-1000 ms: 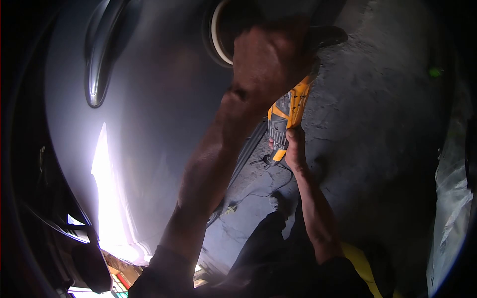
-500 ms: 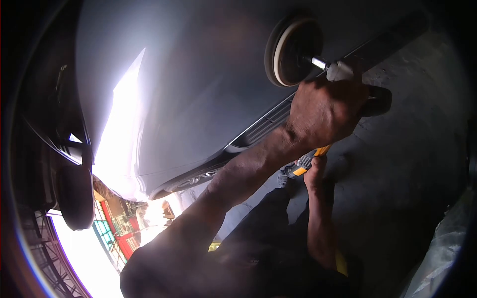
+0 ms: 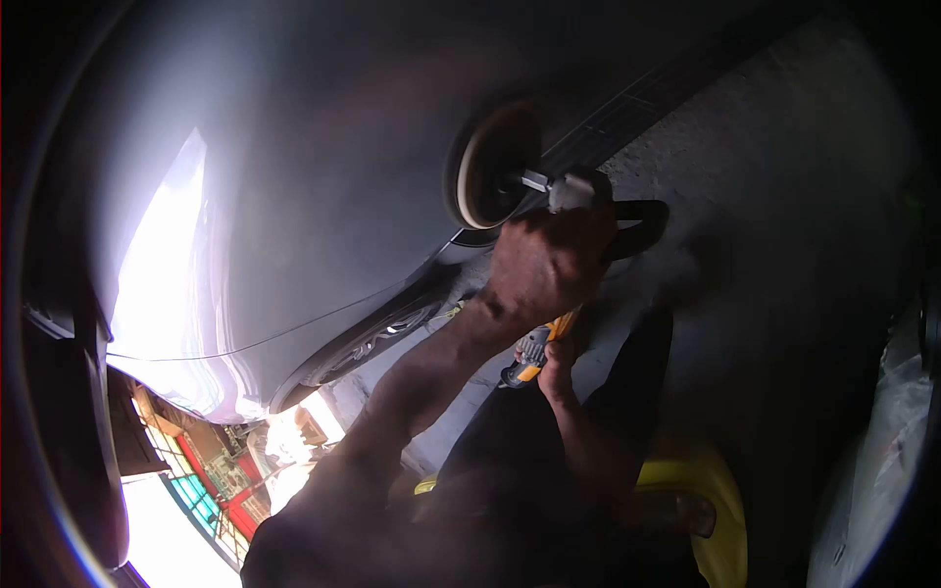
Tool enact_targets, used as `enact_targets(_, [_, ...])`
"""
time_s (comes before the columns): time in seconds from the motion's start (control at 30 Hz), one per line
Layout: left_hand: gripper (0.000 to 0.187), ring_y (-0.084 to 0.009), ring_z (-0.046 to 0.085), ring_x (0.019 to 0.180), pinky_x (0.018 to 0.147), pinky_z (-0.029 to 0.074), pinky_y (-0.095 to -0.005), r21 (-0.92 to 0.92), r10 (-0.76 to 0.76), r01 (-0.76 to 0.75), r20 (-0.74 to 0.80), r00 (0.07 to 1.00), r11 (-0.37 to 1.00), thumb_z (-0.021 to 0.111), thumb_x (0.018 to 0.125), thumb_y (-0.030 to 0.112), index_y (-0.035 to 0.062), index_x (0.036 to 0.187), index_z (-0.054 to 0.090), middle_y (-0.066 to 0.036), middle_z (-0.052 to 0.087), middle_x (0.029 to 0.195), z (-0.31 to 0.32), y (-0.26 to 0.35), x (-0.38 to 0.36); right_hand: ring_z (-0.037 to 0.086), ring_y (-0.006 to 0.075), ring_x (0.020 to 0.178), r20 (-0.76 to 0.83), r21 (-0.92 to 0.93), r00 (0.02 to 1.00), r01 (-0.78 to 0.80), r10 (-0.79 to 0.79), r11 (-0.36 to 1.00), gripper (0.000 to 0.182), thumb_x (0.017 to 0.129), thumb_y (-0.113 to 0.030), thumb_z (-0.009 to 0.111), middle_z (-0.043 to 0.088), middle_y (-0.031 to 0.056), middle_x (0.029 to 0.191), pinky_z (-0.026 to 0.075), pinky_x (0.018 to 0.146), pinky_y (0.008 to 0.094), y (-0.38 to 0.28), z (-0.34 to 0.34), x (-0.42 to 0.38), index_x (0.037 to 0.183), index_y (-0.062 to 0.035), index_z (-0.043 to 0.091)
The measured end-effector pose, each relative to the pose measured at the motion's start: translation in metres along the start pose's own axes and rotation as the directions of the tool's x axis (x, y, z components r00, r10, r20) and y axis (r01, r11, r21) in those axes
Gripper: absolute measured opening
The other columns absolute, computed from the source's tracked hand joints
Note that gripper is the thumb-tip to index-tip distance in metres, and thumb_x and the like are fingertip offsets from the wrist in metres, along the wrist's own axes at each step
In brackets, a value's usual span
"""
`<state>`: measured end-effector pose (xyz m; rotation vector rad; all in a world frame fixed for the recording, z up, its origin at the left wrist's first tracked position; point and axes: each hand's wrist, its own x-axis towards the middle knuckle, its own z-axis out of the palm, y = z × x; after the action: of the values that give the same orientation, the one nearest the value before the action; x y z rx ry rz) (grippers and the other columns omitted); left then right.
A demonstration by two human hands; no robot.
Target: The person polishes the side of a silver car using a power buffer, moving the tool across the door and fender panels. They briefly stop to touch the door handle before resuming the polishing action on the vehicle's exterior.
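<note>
A polisher with a yellow and black body (image 3: 559, 326) is held between both my hands. My left hand (image 3: 549, 260) is closed over its front end, by the grey head (image 3: 572, 193) and the black loop handle (image 3: 647, 227). Lower down, my right hand (image 3: 557, 370) wraps round the yellow and black rear part. The round polishing pad (image 3: 485, 176), with its pale edge, faces the dark glossy car panel (image 3: 323, 216) and appears to lie against it. My left hand hides much of the tool's middle.
A car wheel (image 3: 377, 338) is below the panel. Something yellow (image 3: 720, 490), perhaps a seat, shows beneath me. At the right edge hangs or lies crumpled, translucent sheeting (image 3: 887, 441). Bright daylight and a window with coloured panes (image 3: 196, 500) are at lower left.
The polisher and both hands have shifted left and down in the view, with the pad lower along the panel. The camera view has moved too, showing more of the yellow thing below.
</note>
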<state>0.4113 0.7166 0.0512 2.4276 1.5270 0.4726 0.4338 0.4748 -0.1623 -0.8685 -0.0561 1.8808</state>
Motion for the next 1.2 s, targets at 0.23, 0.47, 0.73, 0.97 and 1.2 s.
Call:
enact_targets(0.23, [0.031, -0.0234, 0.066, 0.055, 0.047, 0.052, -0.0357, 0.042, -0.116, 0.112, 0.108, 0.987, 0.993, 0.074, 0.081, 0.017, 0.0071, 0.109, 0.065, -0.006, 0.062, 0.065, -0.016, -0.023, -0.086, 0.066, 0.0162, 0.066, 0.055, 0.071, 0.97, -0.239, 0.235, 0.968, 0.07, 0.08, -0.055, 0.076, 0.065, 0.0065, 0.086, 0.056, 0.062, 0.0307, 0.049, 0.035, -0.077, 0.121, -0.0033, 0.051])
enact_targets(0.47, [0.024, -0.0235, 0.064, 0.052, 0.045, 0.05, -0.0365, 0.014, -0.058, 0.057, 0.076, 0.995, 0.998, 0.071, 0.083, 0.016, 0.0072, 0.104, 0.064, -0.006, 0.059, 0.06, 0.023, -0.022, -0.043, 0.065, 0.0146, 0.071, 0.018, 0.118, 0.978, -0.207, 0.206, 0.971, 0.057, 0.087, -0.04, 0.067, 0.063, 0.0058, 0.093, 0.056, 0.065, 0.0299, 0.036, 0.014, -0.047, 0.125, -0.0009, 0.049])
enact_targets(0.73, [0.01, -0.0219, 0.07, 0.061, 0.05, 0.055, -0.0342, 0.138, 0.076, -0.078, 0.015, 0.997, 0.987, 0.072, 0.083, 0.018, 0.009, 0.085, 0.068, -0.007, 0.069, 0.073, 0.078, -0.002, 0.085, 0.066, 0.0238, 0.08, 0.004, 0.075, 0.998, -0.059, 0.059, 0.995, 0.056, 0.088, -0.05, 0.062, 0.063, 0.0107, 0.094, 0.056, 0.071, 0.0417, -0.066, -0.025, 0.077, 0.119, -0.0037, 0.053])
enact_targets(0.97, [0.018, -0.03, 0.069, 0.057, 0.049, 0.054, -0.0391, -0.02, -0.082, 0.08, -0.133, 0.988, 0.997, 0.069, 0.088, 0.024, 0.0071, 0.081, 0.066, -0.014, 0.067, 0.068, 0.098, 0.026, 0.119, 0.064, 0.024, 0.079, -0.121, 0.016, 0.993, 0.01, -0.008, 1.0, 0.058, 0.088, -0.053, 0.061, 0.059, 0.0109, 0.092, 0.056, 0.073, 0.0418, -0.131, -0.03, 0.105, 0.118, -0.0048, 0.047])
enact_targets(1.2, [0.02, -0.0324, 0.07, 0.063, 0.055, 0.055, -0.0422, -0.011, -0.193, 0.193, 0.003, 0.981, 0.981, 0.065, 0.091, 0.024, 0.0045, 0.084, 0.067, -0.015, 0.068, 0.073, 0.084, 0.005, 0.023, 0.065, 0.0204, 0.072, -0.056, 0.012, 0.995, -0.088, 0.089, 0.996, 0.058, 0.087, -0.049, 0.066, 0.061, 0.0104, 0.089, 0.057, 0.063, 0.0367, -0.062, -0.022, 0.035, 0.119, -0.0046, 0.048])
